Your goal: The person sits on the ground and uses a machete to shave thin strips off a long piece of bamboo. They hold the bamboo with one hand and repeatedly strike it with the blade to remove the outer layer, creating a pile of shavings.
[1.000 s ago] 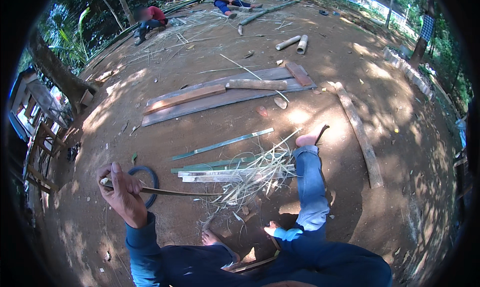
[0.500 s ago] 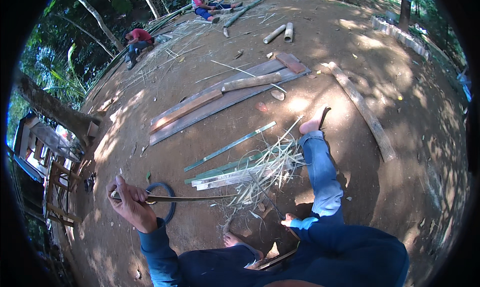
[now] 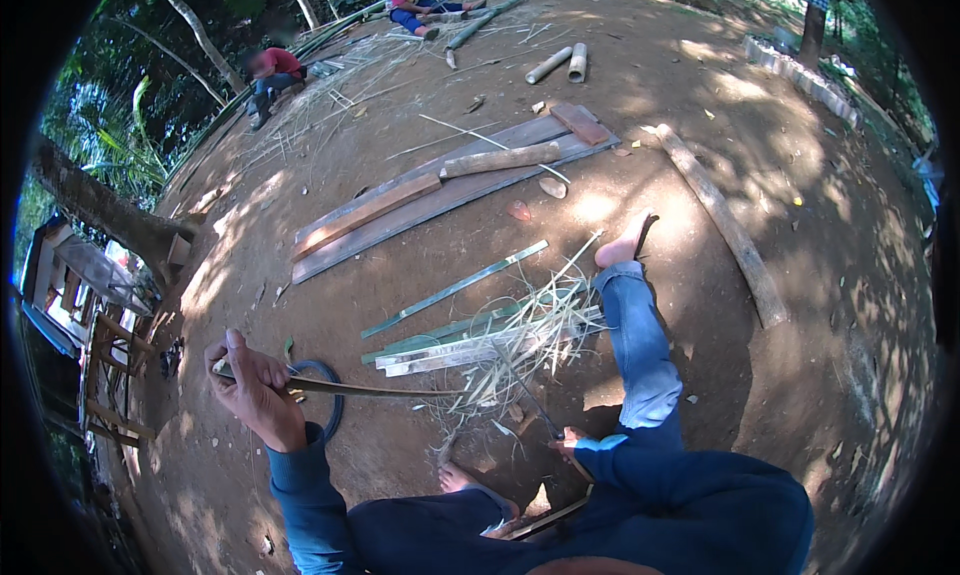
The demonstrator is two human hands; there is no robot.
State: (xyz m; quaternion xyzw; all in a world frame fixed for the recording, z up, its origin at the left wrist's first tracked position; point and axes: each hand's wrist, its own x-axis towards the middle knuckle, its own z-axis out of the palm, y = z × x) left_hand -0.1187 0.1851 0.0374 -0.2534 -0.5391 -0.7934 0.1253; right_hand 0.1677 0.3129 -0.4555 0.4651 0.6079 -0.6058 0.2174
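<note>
My left hand is closed around one end of a long thin bamboo strip, held out to the left. From there the strip runs right to a heap of pale curled shavings. My right hand, close to my body, grips a knife whose dark narrow blade slants up and left toward the shavings. Part of that hand is hidden by its sleeve. Split bamboo slats lie beneath and beside the shavings, with a separate green slat beyond them.
A black coil lies under my left hand. Farther off are wooden planks with a short log on top, a long pole at right, and bamboo tubes. Two people sit at the far left among bamboo. A wooden frame stands left.
My left hand has moved slightly left and up with the strip, which bows a little more. My right hand has barely shifted, still gripping the knife. The view has shifted slightly.
</note>
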